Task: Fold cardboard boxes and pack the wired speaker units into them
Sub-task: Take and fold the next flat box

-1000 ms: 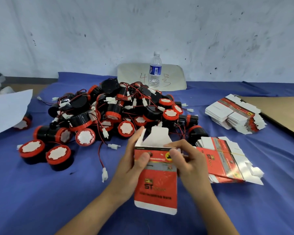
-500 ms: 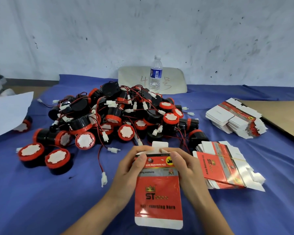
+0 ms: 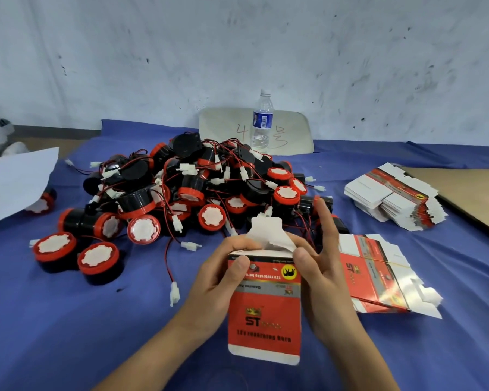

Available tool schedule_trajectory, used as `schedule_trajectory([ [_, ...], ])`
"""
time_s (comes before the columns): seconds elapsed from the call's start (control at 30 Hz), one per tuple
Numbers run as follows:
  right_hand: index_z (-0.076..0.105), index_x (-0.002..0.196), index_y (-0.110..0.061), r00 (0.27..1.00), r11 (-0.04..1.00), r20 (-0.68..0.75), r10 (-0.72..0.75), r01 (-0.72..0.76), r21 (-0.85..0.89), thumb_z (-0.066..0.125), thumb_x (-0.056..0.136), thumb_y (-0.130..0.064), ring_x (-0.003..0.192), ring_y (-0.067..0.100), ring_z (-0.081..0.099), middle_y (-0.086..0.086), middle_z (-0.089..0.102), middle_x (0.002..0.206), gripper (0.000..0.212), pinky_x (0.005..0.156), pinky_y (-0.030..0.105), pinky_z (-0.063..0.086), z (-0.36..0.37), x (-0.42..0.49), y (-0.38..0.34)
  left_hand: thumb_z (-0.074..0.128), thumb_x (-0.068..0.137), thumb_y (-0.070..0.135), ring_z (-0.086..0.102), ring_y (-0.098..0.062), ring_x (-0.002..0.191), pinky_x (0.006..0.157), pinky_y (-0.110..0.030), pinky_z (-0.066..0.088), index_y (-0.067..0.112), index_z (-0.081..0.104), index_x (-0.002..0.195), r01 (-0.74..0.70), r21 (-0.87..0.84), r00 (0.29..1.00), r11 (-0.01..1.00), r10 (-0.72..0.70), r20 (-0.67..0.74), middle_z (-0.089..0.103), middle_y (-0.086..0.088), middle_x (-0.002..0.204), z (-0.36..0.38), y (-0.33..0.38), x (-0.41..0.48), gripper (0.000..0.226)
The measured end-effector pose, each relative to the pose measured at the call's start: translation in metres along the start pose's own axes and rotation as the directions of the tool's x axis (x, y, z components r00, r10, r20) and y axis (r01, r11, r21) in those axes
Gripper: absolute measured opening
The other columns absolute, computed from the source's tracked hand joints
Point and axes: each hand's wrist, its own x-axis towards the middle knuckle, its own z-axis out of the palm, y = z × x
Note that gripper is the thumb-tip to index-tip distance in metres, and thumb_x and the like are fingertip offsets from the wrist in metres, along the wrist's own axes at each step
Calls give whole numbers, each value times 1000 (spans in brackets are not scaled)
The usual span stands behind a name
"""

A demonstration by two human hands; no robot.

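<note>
The half-open box [image 3: 264,306] stands between both hands. The left hand [image 3: 223,280] grips its side, and the right hand [image 3: 321,275] thumbs the top flap, though I cannot tell whether it pinches. Uneven pressure could crease that flap. The speaker units [image 3: 192,190] lie just beyond the fingertips.

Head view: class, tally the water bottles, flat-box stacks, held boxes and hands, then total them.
Water bottle: 1
Flat-box stacks: 2 (far stack, near stack)
Held box: 1
Hands: 2 (left hand, right hand)
Total: 6
</note>
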Motion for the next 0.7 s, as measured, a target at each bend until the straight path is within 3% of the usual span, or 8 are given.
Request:
schedule_trajectory([
  [0.1,63,119,-34,998,998,42,54,-55,27,80,67,-52,97,27,68,7,69,112,57,73,34,56,4,-2,1,60,84,55,70,-19,89,66,-26,56,33,51,109,34,-95,999,995,-37,-30,66,6,109,-2,1,-2,34],
  [0.2,72,91,-23,999,999,31,20,-19,-33,79,69,-49,103,29,66,8,70,109,35,76,35,57,3,-1,0,62,80,60,69,-22,97,71,-28,57,22,38,117,39,-159,999,986,-44,-31,63,5,125,-2,0,-1,58],
  [0.27,71,87,-22,999,998,38,10,-8,-62,76,71,-46,105,31,65,8,70,109,30,76,35,57,3,-2,-2,64,75,67,67,-25,104,75,-30,57,20,37,120,33,-159,999,987,-36,-16,59,7,132,0,0,-1,71],
  [0.4,72,99,-18,994,982,102,34,-15,-189,73,69,-62,98,31,67,10,68,107,54,71,33,56,4,-2,-7,63,74,69,67,-25,105,77,-31,57,20,39,125,37,-147,999,988,-40,-22,59,5,133,-1,0,-1,74],
  [0.5,73,93,-11,995,966,103,-12,38,-256,72,67,-66,98,25,66,8,68,104,61,73,29,55,3,-1,-9,62,74,69,65,-25,110,80,-32,56,19,42,126,49,-133,998,990,-52,-22,59,3,133,1,-1,-2,75],
  [0.57,72,89,-7,992,956,112,-54,83,-280,72,68,-62,95,21,66,8,69,101,59,74,24,53,3,-1,-9,60,80,64,64,-26,110,81,-34,57,18,43,125,41,-119,999,992,-44,-25,59,1,132,2,-4,-3,67],
  [0.63,71,82,-9,991,941,114,-69,103,-321,70,70,-50,92,17,66,5,69,97,42,72,22,52,3,-1,-8,50,91,44,65,-26,109,82,-35,57,18,45,124,33,-110,999,993,-37,-35,60,-2,132,2,-7,-4,43],
  [0.7,69,74,-14,992,925,110,-60,97,-367,63,72,-46,89,18,65,3,69,94,33,70,23,51,2,-1,-6,40,91,30,65,-27,109,82,-36,57,19,45,124,38,-108,998,993,-43,-45,61,-3,131,1,-8,-4,35],
])
